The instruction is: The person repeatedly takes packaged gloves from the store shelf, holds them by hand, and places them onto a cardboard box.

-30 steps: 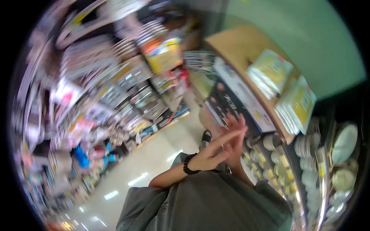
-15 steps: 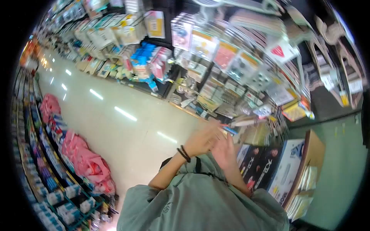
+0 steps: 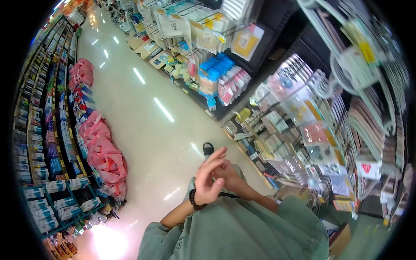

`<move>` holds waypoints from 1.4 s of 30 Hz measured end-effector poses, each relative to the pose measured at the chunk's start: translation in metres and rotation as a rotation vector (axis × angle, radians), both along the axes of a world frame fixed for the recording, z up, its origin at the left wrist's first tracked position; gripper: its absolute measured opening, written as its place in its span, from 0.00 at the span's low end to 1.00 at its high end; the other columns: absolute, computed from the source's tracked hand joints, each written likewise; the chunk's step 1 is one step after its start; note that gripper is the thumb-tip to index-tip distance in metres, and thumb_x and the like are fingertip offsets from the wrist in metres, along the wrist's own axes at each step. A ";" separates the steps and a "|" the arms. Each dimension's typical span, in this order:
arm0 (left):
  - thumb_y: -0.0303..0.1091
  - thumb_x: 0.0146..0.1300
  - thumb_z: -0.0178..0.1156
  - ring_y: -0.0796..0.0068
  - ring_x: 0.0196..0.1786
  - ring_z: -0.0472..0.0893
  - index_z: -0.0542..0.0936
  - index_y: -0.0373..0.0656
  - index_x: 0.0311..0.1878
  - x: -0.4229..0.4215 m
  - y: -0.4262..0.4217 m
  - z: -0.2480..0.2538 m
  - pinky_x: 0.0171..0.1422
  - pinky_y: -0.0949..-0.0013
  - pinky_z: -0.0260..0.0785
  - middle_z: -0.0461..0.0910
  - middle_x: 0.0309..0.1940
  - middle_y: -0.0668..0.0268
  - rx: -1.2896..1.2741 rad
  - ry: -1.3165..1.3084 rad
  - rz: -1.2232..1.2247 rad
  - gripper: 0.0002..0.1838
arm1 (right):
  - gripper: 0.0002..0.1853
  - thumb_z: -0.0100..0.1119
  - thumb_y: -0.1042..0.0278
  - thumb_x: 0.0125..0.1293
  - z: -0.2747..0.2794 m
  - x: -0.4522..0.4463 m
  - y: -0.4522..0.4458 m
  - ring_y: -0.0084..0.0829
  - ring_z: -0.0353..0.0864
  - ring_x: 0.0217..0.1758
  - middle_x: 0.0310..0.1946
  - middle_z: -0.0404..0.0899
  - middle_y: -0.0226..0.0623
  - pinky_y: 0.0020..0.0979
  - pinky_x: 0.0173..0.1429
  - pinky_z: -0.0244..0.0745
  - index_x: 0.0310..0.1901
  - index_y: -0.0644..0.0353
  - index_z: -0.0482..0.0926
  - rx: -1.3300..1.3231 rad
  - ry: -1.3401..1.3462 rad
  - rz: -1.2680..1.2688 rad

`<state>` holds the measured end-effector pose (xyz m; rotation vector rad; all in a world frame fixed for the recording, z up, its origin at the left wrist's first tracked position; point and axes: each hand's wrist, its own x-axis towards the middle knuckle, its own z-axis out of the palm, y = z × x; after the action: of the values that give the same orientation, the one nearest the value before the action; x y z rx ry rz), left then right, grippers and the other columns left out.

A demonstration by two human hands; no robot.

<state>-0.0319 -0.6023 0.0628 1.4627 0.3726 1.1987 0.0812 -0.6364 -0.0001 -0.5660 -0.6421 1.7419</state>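
Note:
My left hand (image 3: 208, 180), with a dark beaded bracelet (image 3: 195, 200) on its wrist, is in front of my belly. Its fingers are stretched out, the thumb stands apart, and nothing shows in it. Just behind it is my right hand (image 3: 229, 177), its fingers loosely bent and partly covered by the left. I see nothing held there, and cannot tell whether the two hands touch. Both are nearest to my green shirt (image 3: 234, 225), above the shop floor. Beyond the fingers a dark shoe (image 3: 208, 148) shows.
On the right, a rack of hanging packets (image 3: 303, 112) and hangers (image 3: 368, 125) lines the pale aisle floor (image 3: 151, 143). Farther along hang blue packets (image 3: 210, 78). Left stand shelves of boxed goods (image 3: 43, 143), with pink bags (image 3: 106, 156) at their foot.
My view has swung right-to-left along the aisle, so the racks sit farther right. My hands were blurred and close together; now the left shows its thumb side in front of the right.

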 end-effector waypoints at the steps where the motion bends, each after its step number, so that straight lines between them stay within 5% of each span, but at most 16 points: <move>1: 0.45 0.72 0.54 0.40 0.73 0.65 0.69 0.37 0.66 0.004 0.016 0.006 0.71 0.45 0.62 0.60 0.72 0.40 -0.147 -0.091 0.011 0.27 | 0.09 0.54 0.68 0.75 0.024 -0.001 0.016 0.19 0.75 0.50 0.46 0.80 0.27 0.27 0.56 0.71 0.51 0.61 0.79 -0.134 -0.016 -0.088; 5: 0.42 0.70 0.56 0.43 0.70 0.69 0.71 0.35 0.64 0.014 0.089 0.028 0.69 0.48 0.65 0.63 0.70 0.40 -0.160 -0.113 -0.025 0.25 | 0.06 0.54 0.73 0.73 0.021 0.012 0.082 0.19 0.77 0.46 0.38 0.80 0.26 0.26 0.51 0.72 0.44 0.61 0.81 -0.060 -0.245 -0.108; 7: 0.34 0.68 0.58 0.46 0.68 0.72 0.74 0.33 0.61 0.013 0.120 0.035 0.70 0.50 0.63 0.69 0.67 0.41 -0.056 -0.009 -0.056 0.22 | 0.06 0.55 0.74 0.71 0.023 0.014 0.113 0.19 0.77 0.47 0.40 0.80 0.28 0.26 0.50 0.73 0.44 0.62 0.81 0.029 -0.348 -0.145; 10: 0.41 0.67 0.60 0.44 0.62 0.76 0.77 0.32 0.56 0.020 0.165 0.038 0.66 0.50 0.67 0.76 0.59 0.40 0.149 0.069 -0.080 0.22 | 0.08 0.58 0.73 0.69 0.026 0.026 0.155 0.22 0.79 0.48 0.45 0.81 0.31 0.27 0.50 0.74 0.46 0.63 0.81 0.138 -0.419 -0.162; 11: 0.29 0.63 0.60 0.51 0.62 0.77 0.77 0.35 0.56 0.022 0.179 0.046 0.66 0.55 0.67 0.79 0.58 0.48 0.151 0.083 -0.120 0.18 | 0.09 0.59 0.73 0.68 0.024 0.032 0.169 0.23 0.79 0.48 0.48 0.82 0.33 0.28 0.51 0.75 0.47 0.63 0.82 0.169 -0.430 -0.162; 12: 0.29 0.64 0.60 0.53 0.61 0.78 0.78 0.35 0.55 0.026 0.192 0.043 0.66 0.55 0.68 0.80 0.57 0.50 0.146 0.136 -0.117 0.17 | 0.10 0.59 0.73 0.68 0.023 0.041 0.182 0.24 0.80 0.49 0.50 0.82 0.34 0.28 0.51 0.75 0.48 0.63 0.81 0.164 -0.423 -0.157; 14: 0.31 0.68 0.58 0.55 0.58 0.80 0.79 0.35 0.53 0.036 0.221 0.024 0.64 0.56 0.69 0.82 0.53 0.52 0.141 0.243 -0.116 0.14 | 0.12 0.59 0.72 0.68 0.022 0.063 0.211 0.27 0.81 0.51 0.54 0.81 0.36 0.29 0.53 0.75 0.52 0.62 0.80 0.127 -0.392 -0.143; 16: 0.28 0.70 0.57 0.73 0.50 0.82 0.80 0.34 0.53 0.053 0.251 -0.019 0.56 0.68 0.74 0.84 0.49 0.60 -0.248 0.259 -0.069 0.12 | 0.15 0.58 0.72 0.69 0.018 0.090 0.240 0.28 0.81 0.53 0.56 0.80 0.36 0.30 0.56 0.75 0.56 0.61 0.77 -0.014 -0.382 -0.213; 18: 0.31 0.71 0.58 0.75 0.50 0.81 0.79 0.34 0.55 0.082 0.291 -0.065 0.57 0.69 0.74 0.84 0.49 0.61 -0.485 0.242 0.081 0.14 | 0.18 0.57 0.72 0.70 0.008 0.113 0.268 0.29 0.80 0.54 0.57 0.79 0.36 0.30 0.59 0.73 0.61 0.60 0.74 -0.224 -0.399 -0.382; 21: 0.33 0.71 0.59 0.74 0.50 0.81 0.78 0.34 0.58 0.115 0.356 -0.103 0.57 0.68 0.74 0.83 0.49 0.61 -0.375 0.296 -0.124 0.17 | 0.23 0.55 0.72 0.71 -0.008 0.164 0.314 0.28 0.77 0.58 0.59 0.77 0.36 0.32 0.63 0.71 0.66 0.58 0.68 -0.312 -0.440 -0.669; 27: 0.33 0.68 0.61 0.71 0.51 0.82 0.74 0.34 0.63 0.189 0.462 -0.151 0.55 0.67 0.75 0.82 0.51 0.58 -0.171 0.436 -0.323 0.23 | 0.25 0.58 0.74 0.67 -0.046 0.268 0.434 0.32 0.73 0.63 0.62 0.74 0.39 0.36 0.65 0.69 0.65 0.60 0.68 -0.374 -0.349 -1.332; 30: 0.26 0.64 0.58 0.69 0.56 0.80 0.72 0.35 0.66 0.209 0.501 -0.120 0.59 0.68 0.74 0.80 0.56 0.56 -0.320 0.548 -0.476 0.25 | 0.28 0.62 0.74 0.65 -0.054 0.305 0.476 0.33 0.73 0.63 0.61 0.74 0.40 0.42 0.66 0.68 0.66 0.63 0.67 -0.224 -1.069 -1.523; 33: 0.21 0.66 0.55 0.66 0.72 0.68 0.68 0.39 0.70 0.233 0.535 -0.139 0.72 0.66 0.62 0.70 0.68 0.56 -0.275 0.231 -0.600 0.27 | 0.26 0.61 0.77 0.65 -0.033 0.300 0.476 0.33 0.75 0.61 0.59 0.76 0.39 0.32 0.66 0.65 0.65 0.67 0.69 -0.265 -0.818 -1.444; 36: 0.23 0.68 0.55 0.66 0.74 0.64 0.63 0.40 0.73 0.237 0.550 -0.133 0.73 0.65 0.61 0.66 0.71 0.57 -0.369 0.212 -0.643 0.30 | 0.22 0.59 0.77 0.67 -0.048 0.300 0.464 0.31 0.76 0.59 0.58 0.78 0.38 0.29 0.64 0.66 0.62 0.69 0.72 -0.314 -1.018 -1.484; 39: 0.25 0.68 0.56 0.68 0.74 0.63 0.60 0.44 0.75 0.253 0.559 -0.158 0.71 0.67 0.63 0.64 0.72 0.57 0.024 0.265 -0.408 0.33 | 0.22 0.58 0.76 0.67 -0.049 0.284 0.443 0.31 0.76 0.58 0.56 0.80 0.39 0.30 0.64 0.66 0.62 0.68 0.73 -0.332 -0.808 -1.413; 42: 0.32 0.70 0.60 0.68 0.64 0.73 0.54 0.45 0.78 0.261 0.556 -0.187 0.64 0.68 0.68 0.61 0.74 0.56 -0.145 0.299 -0.503 0.37 | 0.12 0.57 0.73 0.70 -0.016 0.249 0.428 0.17 0.74 0.37 0.37 0.81 0.26 0.21 0.41 0.66 0.53 0.65 0.78 -0.309 -0.868 -1.425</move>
<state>0.2293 -0.0465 -0.1246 1.4948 0.2624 0.5438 0.3306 -0.2089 -0.0162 -1.5411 -0.3213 0.1751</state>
